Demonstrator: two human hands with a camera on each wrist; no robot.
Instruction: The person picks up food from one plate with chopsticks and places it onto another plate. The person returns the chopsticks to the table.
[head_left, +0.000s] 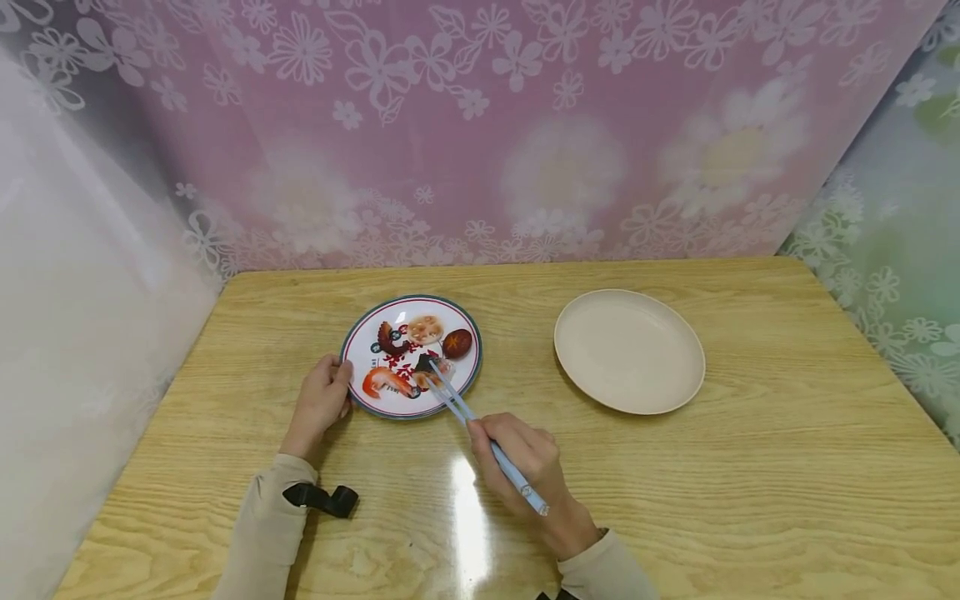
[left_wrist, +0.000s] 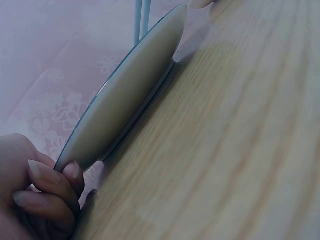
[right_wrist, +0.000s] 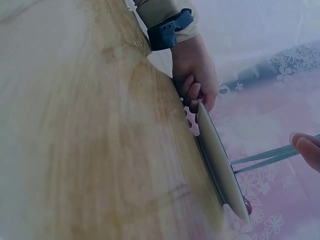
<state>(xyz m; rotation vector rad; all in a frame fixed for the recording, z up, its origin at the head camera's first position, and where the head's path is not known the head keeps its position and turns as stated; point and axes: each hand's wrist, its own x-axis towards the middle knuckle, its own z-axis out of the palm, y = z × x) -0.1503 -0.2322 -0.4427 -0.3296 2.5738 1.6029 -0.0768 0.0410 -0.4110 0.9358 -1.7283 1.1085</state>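
Observation:
A white plate with a blue-green rim [head_left: 352, 333] stands on the table, and my left hand [head_left: 318, 402] pinches its left edge. On the plate lie a shrimp [head_left: 384, 382], a dark mushroom cap [head_left: 457, 343], a reddish-brown tentacle-like piece [head_left: 388, 339], a pale round slice [head_left: 425, 330] and a dark-and-pale piece near the front. My right hand [head_left: 521, 458] grips light blue chopsticks [head_left: 517, 477], whose tips are slightly apart at the dark-and-pale piece. Whether they pinch it I cannot tell. In the left wrist view, thumb and curled fingers hold the plate's rim [left_wrist: 75, 132].
An oval cream plate [head_left: 630, 352] with nothing on it stands to the right on the wooden table [head_left: 750, 500]. Behind the table hangs a pink flowered curtain [head_left: 465, 167]. A black strap with a small camera [head_left: 322, 498] is around the left wrist.

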